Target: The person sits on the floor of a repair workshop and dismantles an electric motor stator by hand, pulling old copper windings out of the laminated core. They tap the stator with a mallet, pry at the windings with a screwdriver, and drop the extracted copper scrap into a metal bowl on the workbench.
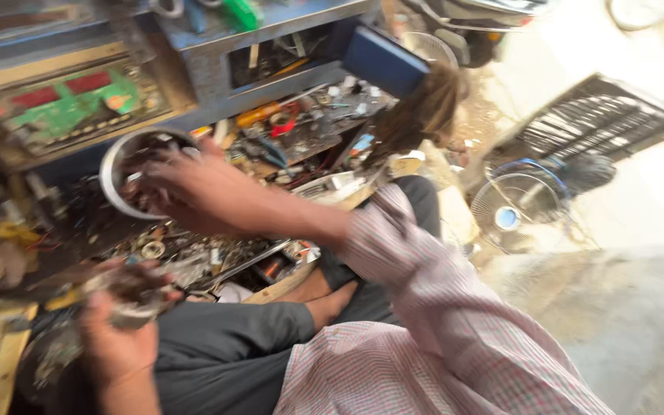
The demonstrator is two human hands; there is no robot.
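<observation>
the right hand reaches to the left middle of the frame, its fingers curled down into a round metal bowl that stands tilted among the clutter. the fingertips look dipped among small dark bits inside the bowl, but the blur hides whether they pinch anything, so i cannot tell if they are closed on a piece.

the left hand sits at the lower left, above the lap, fingers wrapped around a small grimy metal part with a glint of clear or shiny edge; its exact shape is too smeared to name.

the bowl rests on a crowded workbench strewn with screws, washers, wires and tools, with a green circuit board at the upper left and a small table fan on the ground at the right.

to do this well, my judgement is that the right hand should feel through the bowl slowly, with thumb and forefinger doing the picking, so loose bits do not spill over the tilted rim. the left hand would do best holding its part level and close by, as a dropped piece would vanish in the mess below.
</observation>
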